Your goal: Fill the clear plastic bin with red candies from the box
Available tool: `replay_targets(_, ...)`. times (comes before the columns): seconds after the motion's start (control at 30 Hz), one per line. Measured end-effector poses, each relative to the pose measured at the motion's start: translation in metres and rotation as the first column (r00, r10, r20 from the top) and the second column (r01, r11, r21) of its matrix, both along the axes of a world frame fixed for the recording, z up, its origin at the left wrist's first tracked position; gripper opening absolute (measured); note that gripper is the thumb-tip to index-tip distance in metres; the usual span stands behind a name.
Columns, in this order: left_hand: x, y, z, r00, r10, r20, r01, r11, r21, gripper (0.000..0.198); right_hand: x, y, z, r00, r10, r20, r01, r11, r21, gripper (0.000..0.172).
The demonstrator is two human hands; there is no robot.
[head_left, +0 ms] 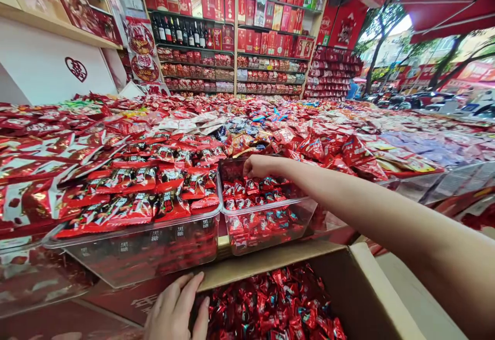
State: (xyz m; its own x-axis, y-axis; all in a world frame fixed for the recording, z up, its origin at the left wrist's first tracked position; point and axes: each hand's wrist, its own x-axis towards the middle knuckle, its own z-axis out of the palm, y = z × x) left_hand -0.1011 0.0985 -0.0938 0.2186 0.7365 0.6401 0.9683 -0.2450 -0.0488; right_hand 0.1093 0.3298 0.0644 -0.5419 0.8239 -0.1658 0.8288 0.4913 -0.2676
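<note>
My right hand [253, 166] reaches into a clear plastic bin [266, 208] holding small red-wrapped candies [252, 186]. Its fingers are curled closed just above them near the back left corner; what they hold, if anything, is hidden. Below stands an open cardboard box [381, 293] filled with similar red twist-wrapped candies [278, 304]. My left hand [176, 309] grips the left edge of this box, fingers over the rim and thumb on the inner side. The lower part of that hand falls outside the view.
To the left, another clear bin [147, 247] holds red and black candy packets [170, 198]. Heaped packets [328, 149] spread across the display behind. Shelves [236, 35] with bottles and red boxes line the back wall. A street with trees [381, 35] lies at right.
</note>
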Motion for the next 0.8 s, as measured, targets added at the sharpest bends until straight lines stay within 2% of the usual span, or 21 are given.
replay_targets(0.2,0.003,-0.001,0.002,0.997,0.010,0.070,-0.004,0.996,-0.086,0.034,0.000,-0.009,0.002,0.975,0.008,-0.220,-0.067,0.962,-0.264,0.015)
replay_targets(0.33,0.004,-0.002,0.002,0.988,0.043,0.149,-0.019,0.987,-0.157,0.035,-0.001,-0.019,0.002,0.973,-0.017,-0.231,-0.101,0.867,-0.488,0.009)
replay_targets(0.4,0.005,-0.003,0.003,0.982,0.056,0.179,-0.022,0.982,-0.186,0.036,-0.001,-0.022,0.000,0.978,-0.021,-0.206,-0.101,0.823,-0.560,0.010)
replay_targets(0.47,0.005,-0.003,0.003,0.978,0.072,0.193,-0.030,0.976,-0.214,0.036,-0.001,-0.023,-0.002,0.982,-0.019,-0.186,-0.096,0.802,-0.590,0.009)
replay_targets(0.63,0.006,-0.004,0.004,0.978,0.072,0.195,-0.025,0.973,-0.231,0.036,-0.002,-0.024,-0.004,0.988,0.030,-0.153,-0.117,0.792,-0.599,0.006)
replay_targets(0.8,0.005,-0.004,0.003,0.983,0.070,0.170,-0.028,0.971,-0.239,0.037,-0.005,-0.027,-0.001,0.978,0.080,-0.195,-0.182,0.788,-0.588,0.009)
